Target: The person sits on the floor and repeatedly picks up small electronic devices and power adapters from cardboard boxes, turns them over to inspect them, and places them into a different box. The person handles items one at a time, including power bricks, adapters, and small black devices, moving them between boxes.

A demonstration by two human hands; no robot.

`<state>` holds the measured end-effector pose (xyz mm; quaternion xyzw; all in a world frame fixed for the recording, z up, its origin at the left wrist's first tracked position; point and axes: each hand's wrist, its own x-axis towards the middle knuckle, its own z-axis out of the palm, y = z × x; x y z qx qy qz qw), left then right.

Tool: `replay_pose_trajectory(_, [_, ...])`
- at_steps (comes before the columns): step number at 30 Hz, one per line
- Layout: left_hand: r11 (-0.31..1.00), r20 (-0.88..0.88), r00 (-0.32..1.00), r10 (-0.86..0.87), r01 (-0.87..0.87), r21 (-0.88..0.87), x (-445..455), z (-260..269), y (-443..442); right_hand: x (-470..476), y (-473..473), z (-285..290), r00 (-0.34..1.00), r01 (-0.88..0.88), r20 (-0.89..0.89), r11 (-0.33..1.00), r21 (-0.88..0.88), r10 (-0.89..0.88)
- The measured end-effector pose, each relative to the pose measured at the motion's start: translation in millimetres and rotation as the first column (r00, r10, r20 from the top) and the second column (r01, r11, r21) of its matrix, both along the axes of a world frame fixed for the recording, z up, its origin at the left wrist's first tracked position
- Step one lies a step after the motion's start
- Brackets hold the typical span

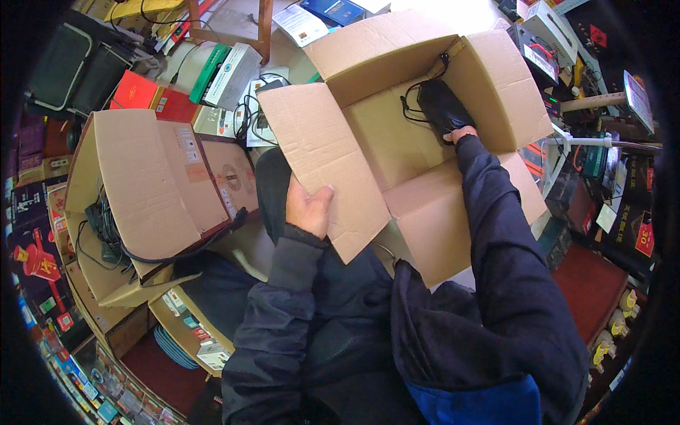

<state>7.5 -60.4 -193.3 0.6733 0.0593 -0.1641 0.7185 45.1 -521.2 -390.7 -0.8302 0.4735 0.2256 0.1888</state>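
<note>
A large open cardboard box (366, 149) with its flaps spread stands before me, tilted in view. My left hand (310, 206) grips its left flap, with the thumb on top and the fingers hidden beneath. Inside the box, at the right, lies a black elongated device (442, 106) with a black cable (413, 110) beside it. My right hand (460, 135) reaches in and has hold of the near end of this device; most of its fingers are out of sight.
At the left, another open cardboard box (149, 180) holds black cables and adapters (109, 234). Beyond it are a red box (139, 95), a green-and-white box (231, 74) and loose cables (245, 114). A wooden leg (264, 32) stands at the top. Electronic equipment (550, 32) fills the right.
</note>
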Motion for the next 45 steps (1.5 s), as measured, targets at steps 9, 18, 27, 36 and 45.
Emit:
replay_pose_trajectory(9, [0.998,-0.033,0.999,0.032,-0.031,0.048,0,8,-4,17,-10,-83,0.601,0.394,0.512,0.784,0.48,-0.614])
replay_pose_trajectory(18, [0.995,0.014,0.999,0.031,-0.032,0.092,3,2,-4,20,-29,-91,0.908,0.105,0.396,0.989,0.104,-0.138])
replay_pose_trajectory(27, [0.998,-0.03,0.999,0.03,-0.028,0.065,5,5,-8,8,-11,-99,0.806,0.333,0.375,0.874,0.354,-0.459])
replay_pose_trajectory(36, [0.993,0.005,0.997,0.073,-0.072,-0.091,11,-25,-11,3,-92,8,0.103,-0.003,0.723,0.727,0.687,-0.683])
replay_pose_trajectory(45, [0.995,-0.043,0.996,0.074,-0.071,0.069,2,6,-25,-30,136,237,0.482,-0.451,0.817,0.71,0.541,-0.316])
